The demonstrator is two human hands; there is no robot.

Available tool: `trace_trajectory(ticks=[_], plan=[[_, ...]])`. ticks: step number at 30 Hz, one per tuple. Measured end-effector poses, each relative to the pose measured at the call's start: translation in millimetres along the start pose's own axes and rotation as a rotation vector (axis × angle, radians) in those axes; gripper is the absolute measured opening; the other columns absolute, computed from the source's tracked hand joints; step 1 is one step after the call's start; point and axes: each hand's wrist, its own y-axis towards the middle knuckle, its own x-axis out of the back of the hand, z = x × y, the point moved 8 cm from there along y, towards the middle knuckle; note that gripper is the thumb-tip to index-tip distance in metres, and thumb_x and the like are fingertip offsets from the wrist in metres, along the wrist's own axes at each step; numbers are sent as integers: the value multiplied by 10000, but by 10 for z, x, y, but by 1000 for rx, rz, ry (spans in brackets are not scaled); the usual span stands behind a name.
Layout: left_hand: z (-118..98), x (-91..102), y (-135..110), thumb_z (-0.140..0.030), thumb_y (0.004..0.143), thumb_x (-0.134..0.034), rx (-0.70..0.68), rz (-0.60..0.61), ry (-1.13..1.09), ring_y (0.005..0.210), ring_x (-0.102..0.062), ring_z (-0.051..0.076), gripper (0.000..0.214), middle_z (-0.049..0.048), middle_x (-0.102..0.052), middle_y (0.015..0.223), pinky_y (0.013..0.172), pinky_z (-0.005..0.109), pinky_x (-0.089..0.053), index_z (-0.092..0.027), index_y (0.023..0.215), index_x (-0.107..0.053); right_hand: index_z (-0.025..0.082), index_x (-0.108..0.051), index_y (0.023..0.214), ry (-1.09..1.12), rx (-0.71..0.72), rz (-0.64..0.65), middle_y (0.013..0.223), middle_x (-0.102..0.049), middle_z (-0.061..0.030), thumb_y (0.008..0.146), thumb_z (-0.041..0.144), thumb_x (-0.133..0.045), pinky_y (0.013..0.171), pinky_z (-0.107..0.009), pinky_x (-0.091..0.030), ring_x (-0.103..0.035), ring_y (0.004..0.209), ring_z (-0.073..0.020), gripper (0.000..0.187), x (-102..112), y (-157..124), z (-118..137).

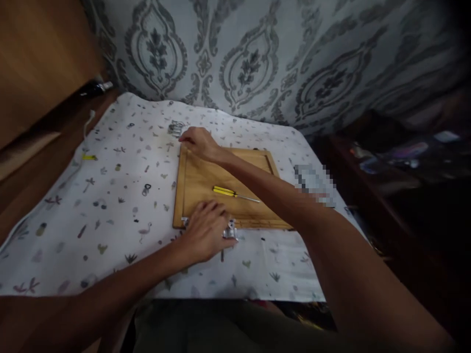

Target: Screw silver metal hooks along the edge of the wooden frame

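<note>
A wooden cabinet door panel lies flat on a table covered with a patterned white cloth. A yellow-handled screwdriver rests on the panel. My left hand lies over the panel's near edge, its fingers curled on a metal hinge. My right hand reaches across to the panel's far left corner, fingers bent down, beside a small pile of metal hinges. What its fingers hold, if anything, is hidden.
A small dark ring and a yellow item lie on the cloth to the left. A patterned curtain hangs behind the table. A dark shelf with clutter stands at the right, wooden furniture at the left.
</note>
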Motion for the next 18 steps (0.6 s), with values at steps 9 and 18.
trace_trajectory(ticks=[9, 18], plan=[[-19, 41, -24, -441, 876, -778, -35, -55, -14, 1089, -583, 302, 292, 69, -675, 1037, 945, 458, -428, -185, 968, -670, 165, -754, 1045, 310, -168, -43, 901, -693, -68, 980, 247, -562, 731, -293, -489, -630, 795, -172, 220, 343, -2181, 184], [-40, 65, -6, -430, 837, -818, -49, -59, 51, 999, -598, 278, 315, 42, -658, 954, 880, 418, -449, -178, 929, -654, 169, -736, 1027, 126, -316, -23, 897, -709, -66, 983, 207, -567, 751, -288, -493, -647, 795, -174, 178, 266, -2688, -26]])
